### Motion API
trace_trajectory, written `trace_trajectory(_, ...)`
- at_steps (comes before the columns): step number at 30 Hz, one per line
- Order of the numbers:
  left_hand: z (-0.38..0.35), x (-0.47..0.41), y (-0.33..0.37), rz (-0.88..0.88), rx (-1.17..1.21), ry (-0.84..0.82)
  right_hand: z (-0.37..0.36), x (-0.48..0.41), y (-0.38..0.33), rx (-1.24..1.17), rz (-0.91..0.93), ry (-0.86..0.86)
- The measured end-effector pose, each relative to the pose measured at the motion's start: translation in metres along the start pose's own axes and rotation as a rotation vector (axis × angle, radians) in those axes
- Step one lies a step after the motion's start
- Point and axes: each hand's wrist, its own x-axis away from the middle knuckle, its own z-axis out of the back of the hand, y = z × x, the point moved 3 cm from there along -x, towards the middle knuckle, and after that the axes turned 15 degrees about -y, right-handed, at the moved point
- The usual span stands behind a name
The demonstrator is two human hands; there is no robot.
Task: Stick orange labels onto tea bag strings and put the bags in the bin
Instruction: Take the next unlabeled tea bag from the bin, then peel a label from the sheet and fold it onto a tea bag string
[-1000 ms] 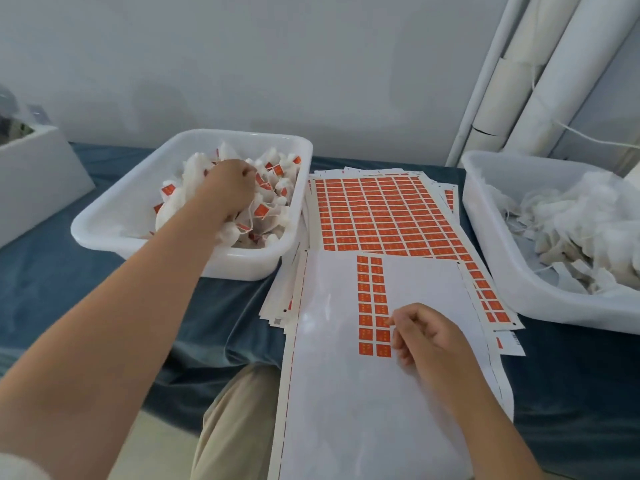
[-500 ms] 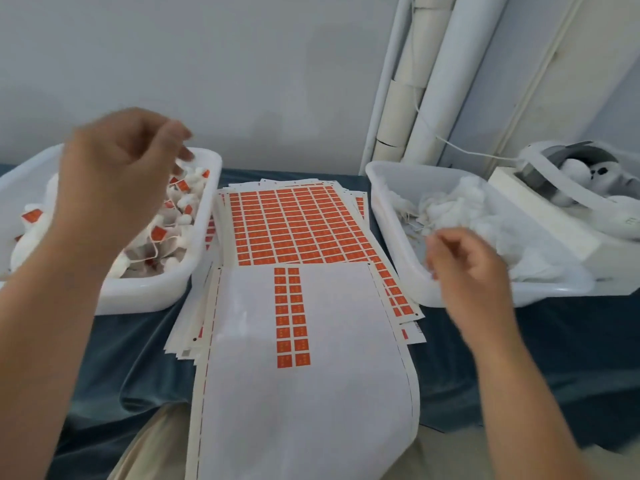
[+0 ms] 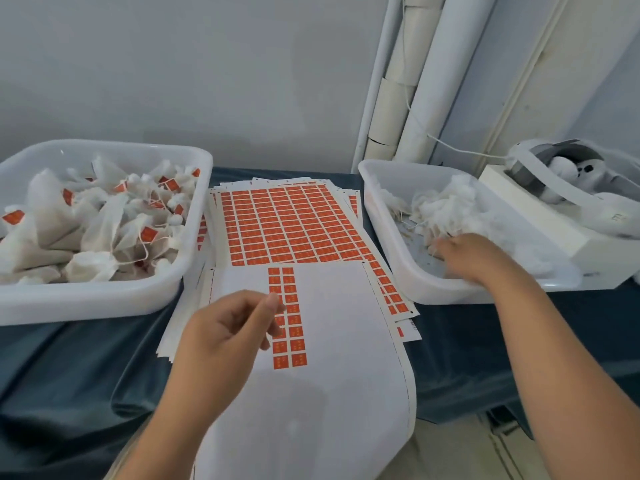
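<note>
Worktop [image 3: 86, 368] draped in dark blue cloth that hangs in soft folds at the near edge.

Left bin [image 3: 104, 299]: white moulded plastic, rounded corners, heaped with limp, papery white tea bags [image 3: 97, 230]. Many carry small orange labels [image 3: 148, 233] on thin strings.

Right bin [image 3: 433, 292]: same plastic tub. It holds a fluffy tangle of unlabelled bags [image 3: 450, 206] with loose strings trailing out.

Between the bins lies a stack of label sheets [image 3: 287, 223], a dense grid of orange rectangles. On top is a glossy backing sheet [image 3: 329, 341], mostly peeled bare, curling over the worktop edge. One double column of labels [image 3: 289, 351] is left on it.

My left hand [image 3: 228, 327] hovers above that column. It is released, fingers loosely curled, nothing visible in it.

My right hand [image 3: 464, 254] is palm-down inside the right bin, fingertips buried at the edge of the tangle. They are blurred and partly hidden, so I cannot tell whether they grasp a bag.

Far right sits a white box [image 3: 540, 237]. White pipes [image 3: 426, 81] run up the grey wall.
</note>
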Motion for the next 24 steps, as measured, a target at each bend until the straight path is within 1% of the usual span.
trace_trajectory(3, -0.003, 0.006, -0.007, 0.052, 0.022, -0.027, 0.008, 0.027, 0.000, -0.268, 0.262, 0.284)
trace_trajectory(4, -0.005, 0.007, -0.007, 0.061, 0.019, -0.047, 0.009, 0.037, -0.004, -0.364, 0.340, 0.347)
trace_trajectory(6, -0.009, 0.006, -0.005, 0.064, 0.025, -0.080, 0.010, 0.056, -0.013, -0.544, 0.464, 0.412)
trace_trajectory(9, -0.021, 0.004, 0.001, 0.055, 0.048, -0.111, 0.003, 0.083, -0.031, -0.740, 0.576, 0.415)
trace_trajectory(11, -0.029, 0.003, 0.006, 0.042, 0.056, -0.112, -0.006, 0.101, -0.042, -0.837, 0.637, 0.367)
trace_trajectory(12, -0.032, 0.003, 0.008, 0.033, 0.060, -0.107, -0.013, 0.109, -0.048, -0.891, 0.673, 0.308)
trace_trajectory(14, -0.038, 0.002, 0.013, 0.015, 0.070, -0.096, -0.031, 0.125, -0.058, -1.002, 0.736, 0.126)
trace_trajectory(15, -0.041, 0.002, 0.014, 0.005, 0.070, -0.101, -0.042, 0.132, -0.063, -1.022, 0.746, 0.041)
trace_trajectory(17, -0.048, 0.001, 0.016, -0.006, 0.075, -0.134, -0.068, 0.144, -0.074, -1.003, 0.745, -0.076)
trace_trajectory(21, -0.058, 0.005, 0.015, 0.019, 0.189, -0.172, -0.118, 0.160, -0.091, -1.056, 0.710, -0.199)
trace_trajectory(24, -0.059, 0.009, 0.009, 0.033, 0.271, -0.178, -0.136, 0.164, -0.092, -1.123, 0.673, -0.193)
